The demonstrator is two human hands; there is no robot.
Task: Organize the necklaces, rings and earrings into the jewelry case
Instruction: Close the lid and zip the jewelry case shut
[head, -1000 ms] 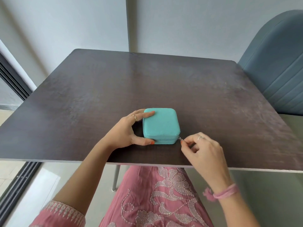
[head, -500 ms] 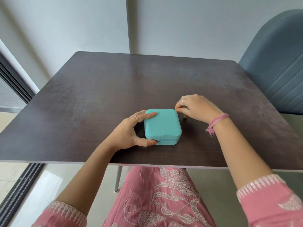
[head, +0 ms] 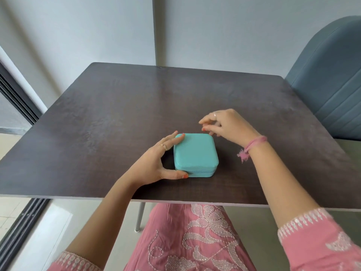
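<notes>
Turquoise fabric covers the jewelry case [head: 196,153], a small rounded-square box lying shut just below the middle of the frame on the dark wood-grain counter [head: 109,106]. It looks light and fairly stiff, with a slightly grippy textured skin, so it would likely slide if not braced; the side walls and the zip seam along the front edge seem the natural places to hold it. The left hand [head: 154,163] brackets its left side, fingers straight on the lid corner, thumb pressed to the lower front. The right hand [head: 226,124] hovers just beyond the far right corner, fingers loosely curled, pinching nothing visible. Grey walls stand behind, with a blue padded chair [head: 330,79] at right.
</notes>
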